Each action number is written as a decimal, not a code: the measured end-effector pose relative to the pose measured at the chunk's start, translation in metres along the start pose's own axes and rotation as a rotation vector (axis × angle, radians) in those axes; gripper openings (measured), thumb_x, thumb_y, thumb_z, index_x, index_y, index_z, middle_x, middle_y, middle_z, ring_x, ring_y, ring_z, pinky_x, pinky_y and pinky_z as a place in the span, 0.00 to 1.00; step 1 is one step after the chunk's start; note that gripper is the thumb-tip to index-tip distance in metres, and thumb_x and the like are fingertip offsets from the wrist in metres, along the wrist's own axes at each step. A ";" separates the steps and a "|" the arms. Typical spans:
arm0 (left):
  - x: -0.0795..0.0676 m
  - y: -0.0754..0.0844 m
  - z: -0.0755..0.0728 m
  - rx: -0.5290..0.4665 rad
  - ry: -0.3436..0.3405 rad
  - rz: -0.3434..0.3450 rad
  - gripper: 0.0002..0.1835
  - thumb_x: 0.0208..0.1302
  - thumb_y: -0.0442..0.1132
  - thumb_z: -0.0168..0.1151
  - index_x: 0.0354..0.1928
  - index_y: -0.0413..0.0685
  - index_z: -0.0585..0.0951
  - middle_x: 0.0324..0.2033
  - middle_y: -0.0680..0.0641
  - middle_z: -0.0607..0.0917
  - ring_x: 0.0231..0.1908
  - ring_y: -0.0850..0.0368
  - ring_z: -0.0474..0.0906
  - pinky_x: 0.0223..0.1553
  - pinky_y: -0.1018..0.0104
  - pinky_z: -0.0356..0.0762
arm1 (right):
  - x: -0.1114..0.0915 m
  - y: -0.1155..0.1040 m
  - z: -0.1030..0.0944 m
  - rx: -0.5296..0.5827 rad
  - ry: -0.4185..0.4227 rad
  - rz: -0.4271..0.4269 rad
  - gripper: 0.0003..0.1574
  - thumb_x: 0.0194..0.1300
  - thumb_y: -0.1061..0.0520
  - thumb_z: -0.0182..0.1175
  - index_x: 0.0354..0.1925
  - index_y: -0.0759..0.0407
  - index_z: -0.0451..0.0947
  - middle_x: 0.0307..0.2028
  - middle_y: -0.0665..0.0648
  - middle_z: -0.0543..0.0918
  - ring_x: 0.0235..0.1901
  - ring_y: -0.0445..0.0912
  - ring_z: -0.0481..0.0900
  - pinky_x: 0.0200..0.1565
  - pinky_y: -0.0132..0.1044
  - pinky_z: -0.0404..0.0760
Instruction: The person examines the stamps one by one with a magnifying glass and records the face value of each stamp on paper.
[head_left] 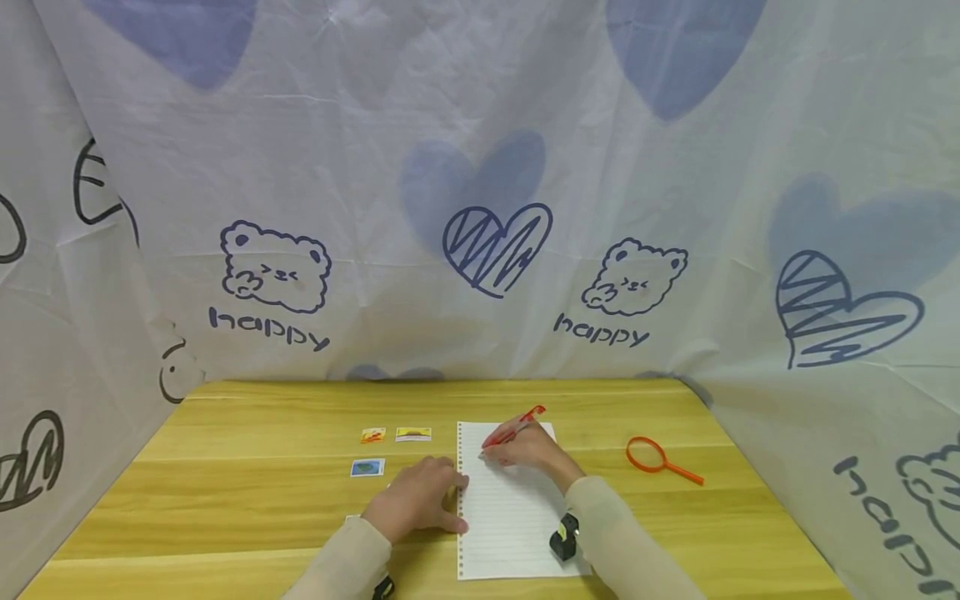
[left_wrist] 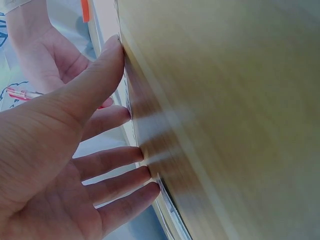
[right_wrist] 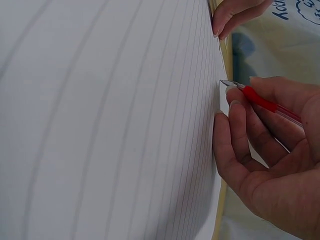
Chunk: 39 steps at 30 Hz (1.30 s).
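Observation:
A sheet of lined loose-leaf paper (head_left: pixel 510 533) with punched holes down its left edge lies on the wooden table. My right hand (head_left: pixel 528 450) pinches a red pen (head_left: pixel 513 427) over the upper part of the sheet. In the right wrist view the tip of the red pen (right_wrist: pixel 262 102) is right at the paper's surface, and the lines show no writing. My left hand (head_left: pixel 422 498) has its fingers spread, with thumb and index fingertips at the sheet's holed edge. In the left wrist view the other fingertips of the left hand (left_wrist: pixel 85 150) rest on the tabletop.
Small picture cards lie left of the paper: an orange and yellow one (head_left: pixel 372 435), a yellow one (head_left: pixel 413 434) and a blue one (head_left: pixel 367 467). Another card is mostly hidden by the left forearm. An orange magnifying glass (head_left: pixel 678 471) lies at the right. Printed cloth (head_left: pixel 390 292) hangs behind.

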<state>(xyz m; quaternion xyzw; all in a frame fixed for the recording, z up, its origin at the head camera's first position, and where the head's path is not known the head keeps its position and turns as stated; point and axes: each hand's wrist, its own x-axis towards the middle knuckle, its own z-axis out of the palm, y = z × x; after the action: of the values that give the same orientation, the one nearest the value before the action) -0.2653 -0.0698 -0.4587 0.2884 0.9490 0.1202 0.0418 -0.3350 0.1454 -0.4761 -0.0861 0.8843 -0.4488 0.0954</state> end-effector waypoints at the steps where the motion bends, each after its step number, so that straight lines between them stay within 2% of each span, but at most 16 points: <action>1: 0.000 0.000 0.000 0.001 0.000 0.000 0.32 0.48 0.56 0.82 0.54 0.49 0.88 0.48 0.46 0.86 0.44 0.51 0.80 0.47 0.52 0.85 | 0.000 0.000 0.000 -0.002 0.001 0.002 0.08 0.62 0.56 0.73 0.39 0.57 0.90 0.34 0.52 0.92 0.29 0.39 0.84 0.36 0.32 0.85; 7: 0.000 0.000 0.000 -0.003 -0.006 -0.001 0.32 0.48 0.56 0.82 0.54 0.49 0.88 0.47 0.47 0.86 0.43 0.52 0.80 0.46 0.52 0.84 | 0.000 -0.001 -0.001 -0.027 -0.016 0.020 0.07 0.61 0.54 0.74 0.38 0.55 0.90 0.33 0.51 0.92 0.29 0.39 0.83 0.35 0.31 0.84; 12: 0.001 -0.001 0.000 -0.004 -0.012 -0.008 0.32 0.48 0.56 0.82 0.54 0.49 0.87 0.47 0.47 0.86 0.43 0.52 0.79 0.46 0.52 0.84 | -0.002 -0.002 -0.002 -0.063 -0.046 -0.006 0.09 0.60 0.52 0.75 0.37 0.54 0.91 0.32 0.50 0.92 0.30 0.38 0.82 0.34 0.30 0.80; 18: 0.001 -0.001 0.002 -0.002 -0.010 -0.004 0.33 0.48 0.57 0.82 0.55 0.49 0.87 0.49 0.46 0.86 0.44 0.52 0.80 0.47 0.52 0.84 | -0.004 -0.001 -0.002 -0.039 -0.017 -0.004 0.08 0.61 0.53 0.73 0.37 0.55 0.90 0.29 0.50 0.90 0.29 0.39 0.82 0.34 0.30 0.80; 22: 0.001 -0.002 0.003 -0.002 -0.014 -0.010 0.33 0.49 0.57 0.81 0.56 0.49 0.87 0.50 0.46 0.86 0.45 0.52 0.80 0.48 0.52 0.84 | -0.004 -0.001 -0.002 -0.038 -0.017 0.013 0.09 0.61 0.52 0.73 0.38 0.55 0.90 0.30 0.49 0.90 0.30 0.40 0.83 0.36 0.31 0.80; 39: 0.001 -0.002 0.001 -0.008 -0.005 -0.007 0.33 0.48 0.56 0.82 0.55 0.49 0.87 0.48 0.46 0.86 0.43 0.52 0.80 0.47 0.52 0.84 | -0.004 -0.002 -0.001 -0.047 -0.021 -0.016 0.08 0.61 0.54 0.74 0.37 0.56 0.90 0.31 0.51 0.92 0.30 0.39 0.84 0.37 0.31 0.80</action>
<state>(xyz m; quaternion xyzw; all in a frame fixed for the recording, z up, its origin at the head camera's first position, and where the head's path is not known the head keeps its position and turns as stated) -0.2670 -0.0711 -0.4600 0.2854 0.9494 0.1230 0.0456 -0.3316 0.1457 -0.4740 -0.1002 0.8930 -0.4275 0.0988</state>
